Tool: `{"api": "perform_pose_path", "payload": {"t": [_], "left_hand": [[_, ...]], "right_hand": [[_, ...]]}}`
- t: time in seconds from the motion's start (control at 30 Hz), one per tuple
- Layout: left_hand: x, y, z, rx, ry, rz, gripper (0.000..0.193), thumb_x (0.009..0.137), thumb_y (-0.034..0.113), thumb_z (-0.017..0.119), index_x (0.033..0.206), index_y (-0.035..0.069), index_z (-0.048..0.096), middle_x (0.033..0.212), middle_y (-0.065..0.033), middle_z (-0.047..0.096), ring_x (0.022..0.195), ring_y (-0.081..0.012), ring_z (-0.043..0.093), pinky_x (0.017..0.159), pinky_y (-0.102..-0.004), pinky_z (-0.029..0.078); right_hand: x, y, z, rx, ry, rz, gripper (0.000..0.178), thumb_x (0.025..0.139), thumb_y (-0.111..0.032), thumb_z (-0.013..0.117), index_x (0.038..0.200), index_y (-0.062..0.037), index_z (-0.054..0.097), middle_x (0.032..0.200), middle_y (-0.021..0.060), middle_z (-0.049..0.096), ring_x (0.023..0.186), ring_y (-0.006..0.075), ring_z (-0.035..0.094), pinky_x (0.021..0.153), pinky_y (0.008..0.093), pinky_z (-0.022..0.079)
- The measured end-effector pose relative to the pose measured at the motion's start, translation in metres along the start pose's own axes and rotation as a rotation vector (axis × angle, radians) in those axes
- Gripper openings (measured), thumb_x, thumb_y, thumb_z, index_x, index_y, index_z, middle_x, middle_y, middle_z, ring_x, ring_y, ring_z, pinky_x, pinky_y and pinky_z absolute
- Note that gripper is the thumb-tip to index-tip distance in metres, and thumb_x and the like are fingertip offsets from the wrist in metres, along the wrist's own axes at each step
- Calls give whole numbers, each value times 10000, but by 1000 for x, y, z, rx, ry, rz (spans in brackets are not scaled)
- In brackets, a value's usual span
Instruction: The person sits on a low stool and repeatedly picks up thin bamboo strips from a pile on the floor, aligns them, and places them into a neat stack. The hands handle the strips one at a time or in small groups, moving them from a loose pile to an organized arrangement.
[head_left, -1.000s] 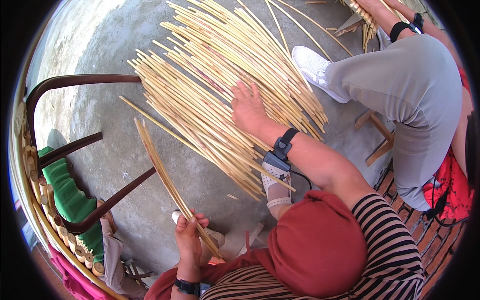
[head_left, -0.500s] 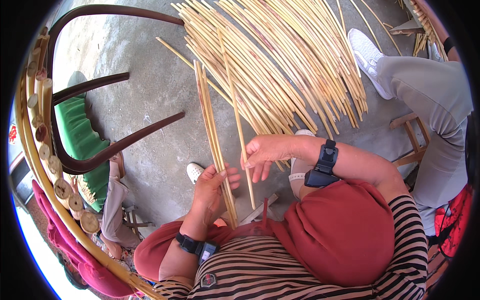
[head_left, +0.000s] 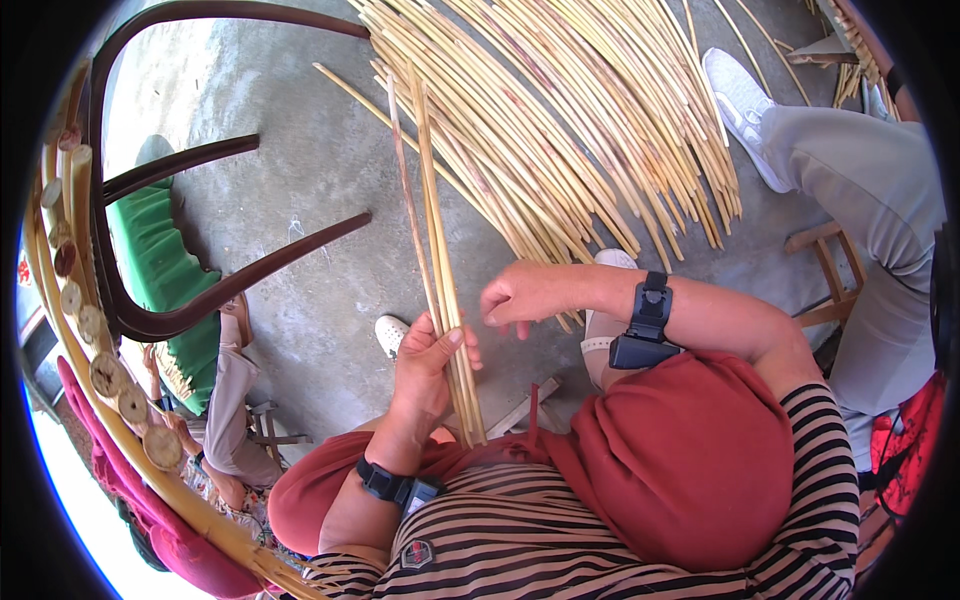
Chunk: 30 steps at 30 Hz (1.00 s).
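Observation:
My left hand (head_left: 424,372) is closed around a small bunch of thin peeled wooden sticks (head_left: 441,275). The thumb presses across them, and their lower ends reach down to the red cloth on my lap (head_left: 690,450). One reddish-brown stick in the bunch leans a little away from the others at the top. My right hand (head_left: 508,297) hovers just right of the bunch, fingers loosely bent and partly hidden, with no stick visible in it. Beyond both hands a wide spread of similar sticks (head_left: 570,120) lies on the concrete floor.
A dark curved chair frame (head_left: 290,250) lies at the left beside green cloth (head_left: 150,250) and a rack of cut poles (head_left: 105,375). Another person's grey-trousered leg and white shoe (head_left: 738,95) are at the right, near a wooden stool (head_left: 830,270).
The stick that my right hand held has joined the bunch in my left hand. My right hand has let go of it. The bunch has shifted slightly right.

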<state>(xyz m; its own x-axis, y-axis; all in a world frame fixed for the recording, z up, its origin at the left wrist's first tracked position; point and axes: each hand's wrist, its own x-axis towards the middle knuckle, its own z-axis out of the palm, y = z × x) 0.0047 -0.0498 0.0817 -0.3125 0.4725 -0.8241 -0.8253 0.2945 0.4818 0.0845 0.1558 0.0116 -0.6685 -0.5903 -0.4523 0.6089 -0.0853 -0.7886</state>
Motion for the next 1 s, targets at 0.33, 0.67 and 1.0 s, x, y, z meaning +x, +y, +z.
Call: {"api": "perform_pose_path", "payload": {"t": [0.33, 0.67, 1.0], "left_hand": [[-5, -1, 8, 162, 11, -95, 202, 917, 11, 573, 1116, -24, 580, 992, -181, 678, 858, -256, 691, 778, -368, 586], [-5, 4, 0, 174, -69, -229, 269, 943, 54, 554, 1198, -30, 557, 1080, -202, 659, 965, -295, 674, 844, -408, 569], [-4, -4, -3, 203, -117, -247, 312, 1006, 161, 462, 1250, -29, 509, 1082, -218, 643, 940, -304, 671, 836, -412, 561]], "right_hand": [[12, 0, 3, 758, 203, -394, 349, 937, -52, 528, 1267, 56, 497, 1219, 216, 594, 1167, 287, 583, 991, 408, 481], [7, -1, 7, 757, 226, -336, 345, 922, -41, 549, 1244, 75, 510, 1193, 219, 601, 1139, 292, 601, 947, 397, 519], [18, 12, 6, 805, 384, -307, 286, 902, -117, 627, 1123, 55, 570, 1080, 190, 646, 1013, 268, 659, 820, 378, 578]]}}
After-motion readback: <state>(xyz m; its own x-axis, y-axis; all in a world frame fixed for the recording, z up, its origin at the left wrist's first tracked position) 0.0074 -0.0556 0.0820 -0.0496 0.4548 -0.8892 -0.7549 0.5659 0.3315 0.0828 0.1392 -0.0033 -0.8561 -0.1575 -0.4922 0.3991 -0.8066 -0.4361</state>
